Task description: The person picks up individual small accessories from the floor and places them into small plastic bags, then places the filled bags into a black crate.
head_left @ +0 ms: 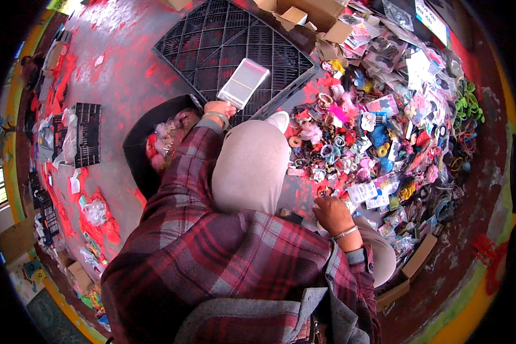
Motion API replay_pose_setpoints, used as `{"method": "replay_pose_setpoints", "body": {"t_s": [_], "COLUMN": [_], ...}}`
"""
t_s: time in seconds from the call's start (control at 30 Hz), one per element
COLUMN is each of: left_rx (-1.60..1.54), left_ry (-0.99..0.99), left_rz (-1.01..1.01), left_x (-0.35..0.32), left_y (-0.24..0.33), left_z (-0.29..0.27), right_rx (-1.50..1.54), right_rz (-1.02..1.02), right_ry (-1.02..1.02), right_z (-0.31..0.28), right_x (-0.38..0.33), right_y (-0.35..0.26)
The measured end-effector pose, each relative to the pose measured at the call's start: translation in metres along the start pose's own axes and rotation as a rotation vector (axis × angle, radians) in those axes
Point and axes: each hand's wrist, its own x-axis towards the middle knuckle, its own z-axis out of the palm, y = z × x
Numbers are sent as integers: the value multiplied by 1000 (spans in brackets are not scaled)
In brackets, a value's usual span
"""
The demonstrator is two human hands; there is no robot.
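Here, toward twelve o'clock, find the stack of clear sleeves [251, 72] on the black pallet [292, 63]. Should handle light, slick, flexible; best held across the band [244, 85]. Points lengthwise from seven to one. Note left hand [219, 109] at eleven, fingers [230, 108] curled, cannot tell whether pinching; right hand [332, 215] at four, loosely bent

Only illegible print, on small white cards [362, 192] and a larger white panel [432, 23] at upper right.
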Motion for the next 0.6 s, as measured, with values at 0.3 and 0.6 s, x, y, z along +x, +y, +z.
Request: {"method": "replay_pose_setpoints", "body": {"t_s": [0.3,0.6], "left_rx": [43,-399], "left_ry": [103,-202], "left_rz": [-27,373], "left_x": [-43,0], "left_y": [12,-39], "left_z": [-2,-29], "right_rx": [-28,-36], "right_rz": [-34,-35], "right_ry": [16,0], "right_z": [7,15], "right_x": [-3,-7], "right_y": [3,6]}}
